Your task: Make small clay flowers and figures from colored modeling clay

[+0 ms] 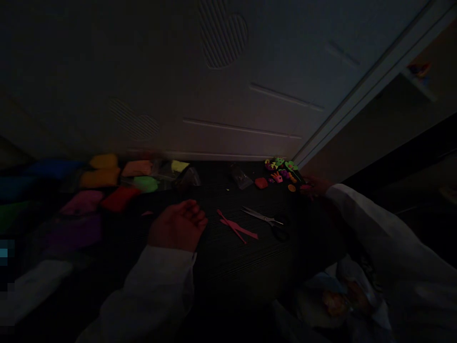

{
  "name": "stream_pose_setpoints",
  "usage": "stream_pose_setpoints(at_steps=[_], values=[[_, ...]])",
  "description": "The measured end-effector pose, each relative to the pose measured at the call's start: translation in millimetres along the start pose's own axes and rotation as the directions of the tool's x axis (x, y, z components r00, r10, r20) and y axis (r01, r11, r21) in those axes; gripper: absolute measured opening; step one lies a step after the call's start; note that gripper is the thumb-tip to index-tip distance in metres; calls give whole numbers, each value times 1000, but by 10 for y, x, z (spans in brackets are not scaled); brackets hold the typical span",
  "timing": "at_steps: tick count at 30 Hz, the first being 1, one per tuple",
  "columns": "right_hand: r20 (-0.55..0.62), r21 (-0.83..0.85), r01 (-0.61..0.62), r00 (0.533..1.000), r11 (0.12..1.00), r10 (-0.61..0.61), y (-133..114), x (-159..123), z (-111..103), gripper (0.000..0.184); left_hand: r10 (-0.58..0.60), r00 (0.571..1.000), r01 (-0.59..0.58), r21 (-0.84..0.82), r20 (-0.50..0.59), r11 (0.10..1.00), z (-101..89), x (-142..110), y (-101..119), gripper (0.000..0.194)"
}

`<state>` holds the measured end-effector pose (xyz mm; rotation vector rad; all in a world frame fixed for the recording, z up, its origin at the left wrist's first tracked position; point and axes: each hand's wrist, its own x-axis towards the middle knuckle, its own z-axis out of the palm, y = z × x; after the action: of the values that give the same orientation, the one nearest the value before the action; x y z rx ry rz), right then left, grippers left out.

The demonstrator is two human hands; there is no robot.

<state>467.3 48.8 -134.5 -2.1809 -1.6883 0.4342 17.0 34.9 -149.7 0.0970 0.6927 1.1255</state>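
The scene is very dark. My left hand (177,225) rests over the black table with its fingers curled in, and nothing shows in it. To its right lie two crossed pink strips (237,227). Beyond them is a pair of scissors (264,218) with dark handles, its blades slightly apart and pointing left. My right hand (319,186) is stretched out at the right end of the table, beside several small coloured clay shapes (280,171). At its fingertips is a small pink piece (306,187), which the fingers seem to pinch; its shape is unclear.
Several packs of coloured clay spread across the left, among them an orange pack (100,177), a red pack (120,197) and a purple pack (76,232). A clear bag (241,178) and a red lump (261,183) lie near the back. A pale panel (160,71) rises behind the table.
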Motion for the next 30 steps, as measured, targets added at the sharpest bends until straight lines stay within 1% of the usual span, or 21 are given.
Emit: stream_pose_setpoints(at_steps=[3, 6, 8, 11, 13, 15, 16, 17, 18, 19, 21, 22, 26, 28, 30], values=[[46, -17, -66, 997, 998, 66, -39, -3, -42, 57, 2, 1000, -2, 1, -8, 1000, 11, -13, 3, 12], [40, -26, -107, 993, 994, 108, -79, 21, -162, 56, 10, 1000, -10, 8, -5, 1000, 7, -9, -1, 14], [-4, -35, -120, 993, 992, 120, -106, 50, -270, 54, 13, 1000, -13, 17, -10, 1000, 4, -1, -4, 14], [-100, -54, -115, 989, 992, 110, -169, 93, -427, 45, 9, 1000, -9, 21, -10, 1000, 12, 2, -5, 14], [-172, -60, -87, 982, 994, 76, -262, 106, -491, 40, 4, 1000, -4, 21, -11, 1000, 20, -3, -3, 13], [-251, -76, -27, 968, 997, 7, -416, 98, -493, 38, -3, 1000, 3, 24, -17, 1000, 20, -7, -2, 13], [-287, -92, 11, 957, 996, -37, -513, 87, -466, 37, -3, 1000, 3, 24, -18, 1000, 17, -8, -2, 12], [-300, -118, 43, 951, 992, -77, -618, 74, -421, 36, -1, 1000, 1, 21, -16, 1000, 12, -8, -2, 12], [-313, -142, 50, 945, 989, -92, -726, 62, -357, 36, 2, 1000, -2, 16, -13, 1000, 7, -7, -2, 12], [-303, -178, 48, 948, 983, -101, -829, 54, -278, 37, 3, 1000, -3, 10, -6, 1000, 1, -6, -3, 12], [-269, -313, 45, 954, 949, -134, -1000, 60, -87, 36, -1, 1000, 1, 4, 1, 1000, -4, -7, -3, 13], [-218, -393, 60, 963, 918, -156, -1062, 76, 16, 35, -5, 1000, 5, 5, 0, 1000, -3, -9, -3, 14], [-126, -488, 111, 973, 865, -196, -1178, 195, 385, 30, -7, 1000, 7, 9, -19, 1000, 24, -28, 0, 14], [-99, -533, 126, 973, 836, -210, -1199, 250, 507, 27, -2, 1000, 2, 5, -21, 1000, 38, -38, 3, 13], [-84, -571, 134, 972, 810, -220, -1218, 284, 584, 26, -3, 1000, 3, 3, -29, 1000, 46, -45, 6, 13]])
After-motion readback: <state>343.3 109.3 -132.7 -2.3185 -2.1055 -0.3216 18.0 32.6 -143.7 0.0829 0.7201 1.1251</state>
